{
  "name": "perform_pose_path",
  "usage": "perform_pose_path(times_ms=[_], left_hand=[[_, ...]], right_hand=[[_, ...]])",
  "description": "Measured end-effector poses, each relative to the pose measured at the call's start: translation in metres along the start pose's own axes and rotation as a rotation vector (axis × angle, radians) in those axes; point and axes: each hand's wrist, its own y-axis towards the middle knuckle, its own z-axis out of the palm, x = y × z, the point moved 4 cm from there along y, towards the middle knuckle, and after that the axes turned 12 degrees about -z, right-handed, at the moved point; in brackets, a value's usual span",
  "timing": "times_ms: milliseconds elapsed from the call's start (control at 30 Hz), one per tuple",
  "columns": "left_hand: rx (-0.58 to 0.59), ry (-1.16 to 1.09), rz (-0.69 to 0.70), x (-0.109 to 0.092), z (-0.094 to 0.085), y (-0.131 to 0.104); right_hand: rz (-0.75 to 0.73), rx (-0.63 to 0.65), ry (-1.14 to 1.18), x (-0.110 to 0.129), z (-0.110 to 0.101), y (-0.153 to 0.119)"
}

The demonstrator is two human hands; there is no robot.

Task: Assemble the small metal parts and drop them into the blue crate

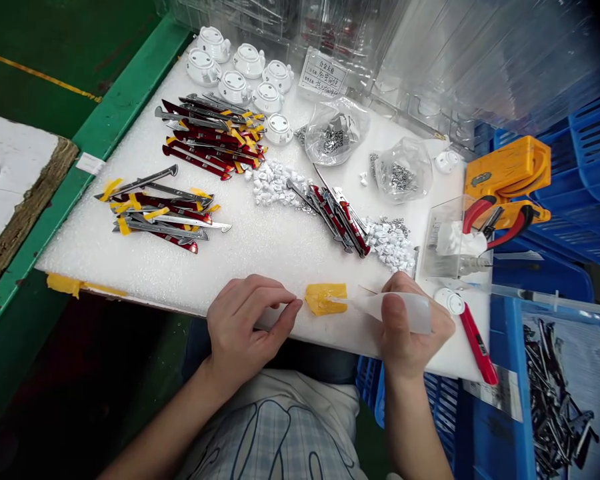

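In my right hand (413,333) is a translucent white squeeze bottle (415,313), lying sideways with its narrow nozzle pointing left. The nozzle's tip reaches the right part of a yellow tape patch (325,299) on the white foam tabletop (265,260). A thin rod shows beside the nozzle. My left hand (253,327) is closed at the table's front edge, thumb and forefinger pressed together just left of the tape. Whatever they hold, if anything, is too small to make out. Beyond my hands lie red and grey blade-shaped parts (337,220) and small white pieces (390,243).
More blade-shaped parts with yellow tape form piles (165,210) at left. Upturned white cups (233,87) stand behind. Plastic bags (333,133) hold small metal parts. On the right are a clear box (445,260) with pliers, an orange tape dispenser (510,173) and a red-handled tool (480,347).
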Motion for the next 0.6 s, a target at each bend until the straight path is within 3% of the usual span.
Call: perform_pose_path(times_ms=[600], left_hand=[[-0.012, 0.031, 0.025, -0.0004, 0.0009, -0.0005]], right_hand=[[-0.004, -0.004, 0.023, -0.0006, 0.0007, -0.0007]])
